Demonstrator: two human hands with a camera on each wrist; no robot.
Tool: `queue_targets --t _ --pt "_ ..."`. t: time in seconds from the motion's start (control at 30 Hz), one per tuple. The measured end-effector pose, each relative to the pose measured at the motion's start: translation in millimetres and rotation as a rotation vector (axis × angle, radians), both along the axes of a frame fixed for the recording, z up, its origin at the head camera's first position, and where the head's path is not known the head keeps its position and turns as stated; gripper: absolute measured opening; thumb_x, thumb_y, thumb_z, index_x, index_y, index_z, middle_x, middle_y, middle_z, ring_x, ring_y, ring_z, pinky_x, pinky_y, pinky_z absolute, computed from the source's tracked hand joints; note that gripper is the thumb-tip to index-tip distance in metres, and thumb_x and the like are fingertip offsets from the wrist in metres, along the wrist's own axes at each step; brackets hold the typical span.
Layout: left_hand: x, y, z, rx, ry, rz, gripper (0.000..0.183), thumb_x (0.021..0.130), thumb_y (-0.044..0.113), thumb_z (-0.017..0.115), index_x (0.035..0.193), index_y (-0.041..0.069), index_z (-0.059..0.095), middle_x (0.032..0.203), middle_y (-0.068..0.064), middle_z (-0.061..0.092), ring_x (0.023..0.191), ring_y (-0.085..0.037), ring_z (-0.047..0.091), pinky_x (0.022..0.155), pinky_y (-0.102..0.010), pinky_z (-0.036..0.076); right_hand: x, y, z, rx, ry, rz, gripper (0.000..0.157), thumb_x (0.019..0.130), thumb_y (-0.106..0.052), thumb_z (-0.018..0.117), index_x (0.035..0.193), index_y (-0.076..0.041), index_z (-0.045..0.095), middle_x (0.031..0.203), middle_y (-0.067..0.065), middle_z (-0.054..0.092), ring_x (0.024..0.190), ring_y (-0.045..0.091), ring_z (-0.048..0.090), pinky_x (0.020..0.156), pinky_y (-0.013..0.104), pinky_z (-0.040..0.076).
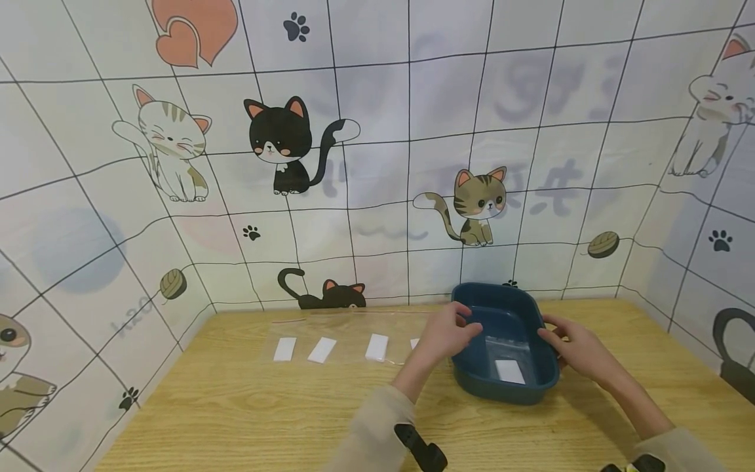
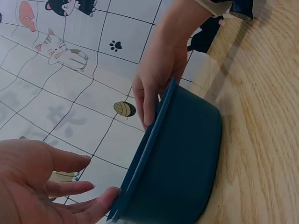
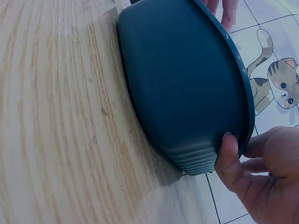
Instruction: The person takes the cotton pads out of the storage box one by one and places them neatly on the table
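Note:
A dark blue-green plastic basin (image 1: 501, 392) stands on the wooden table, right of the middle. Inside it lies a white rectangular card (image 1: 510, 372). My right hand (image 1: 580, 347) grips the basin's right rim, with part of the hand over the rim and part against the outer wall, as the right wrist view also shows. At the opposite rim, my left hand (image 1: 445, 333) has its fingers loosely spread over the basin's edge. In the left wrist view the left hand (image 2: 46, 186) holds nothing, and one fingertip lies right at the rim.
Left of the basin, a clear plastic sheet or bag (image 1: 348, 328) lies at the back of the table (image 1: 248, 406). Several white cards (image 1: 377, 347) appear on or in it, spaced in a row. A cat-printed tiled wall covering (image 1: 377, 164) rises directly behind the table.

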State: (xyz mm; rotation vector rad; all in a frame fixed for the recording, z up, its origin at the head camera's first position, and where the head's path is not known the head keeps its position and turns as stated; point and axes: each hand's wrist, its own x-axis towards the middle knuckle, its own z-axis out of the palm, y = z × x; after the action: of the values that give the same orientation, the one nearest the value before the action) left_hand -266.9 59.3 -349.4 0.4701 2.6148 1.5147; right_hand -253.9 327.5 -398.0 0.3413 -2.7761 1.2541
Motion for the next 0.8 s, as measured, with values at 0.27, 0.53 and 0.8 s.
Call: queue_targets --t 0.27,0.53,0.8 --pt "1.7 14.5 -6.6 -0.097 0.005 -0.02 0.032 0.094 0.022 0.073 0.12 0.006 0.063 0.096 -0.004 0.063 0.078 -0.015 0.058 0.07 -0.03 0.052 -0.5 1.1 0.8 0.006 -0.008 -0.01 0.052 0.107 -0.016 0.05 0.141 0.021 0.035 0.1 0.024 0.062 0.07 0.023 0.068 0.057 0.034 0.058" --pt "0.0 28.6 -14.9 -0.189 -0.008 0.008 0.035 0.093 0.027 0.073 0.121 0.008 0.063 0.092 0.0 0.065 0.078 -0.013 0.059 0.072 -0.029 0.051 1.2 -1.2 3.6 0.02 -0.016 -0.018 0.052 0.108 -0.014 0.049 0.142 0.022 0.034 0.101 0.025 0.063 0.069 0.023 0.068 0.058 0.035 0.058" --pt "0.0 39.0 -21.5 -0.173 -0.046 -0.013 0.036 0.093 0.022 0.073 0.121 0.004 0.061 0.107 -0.008 0.066 0.09 -0.017 0.062 0.081 -0.032 0.052 1.2 -1.9 3.0 0.024 -0.008 -0.017 0.051 0.107 -0.014 0.05 0.142 0.021 0.035 0.101 0.024 0.063 0.069 0.021 0.067 0.057 0.035 0.057"
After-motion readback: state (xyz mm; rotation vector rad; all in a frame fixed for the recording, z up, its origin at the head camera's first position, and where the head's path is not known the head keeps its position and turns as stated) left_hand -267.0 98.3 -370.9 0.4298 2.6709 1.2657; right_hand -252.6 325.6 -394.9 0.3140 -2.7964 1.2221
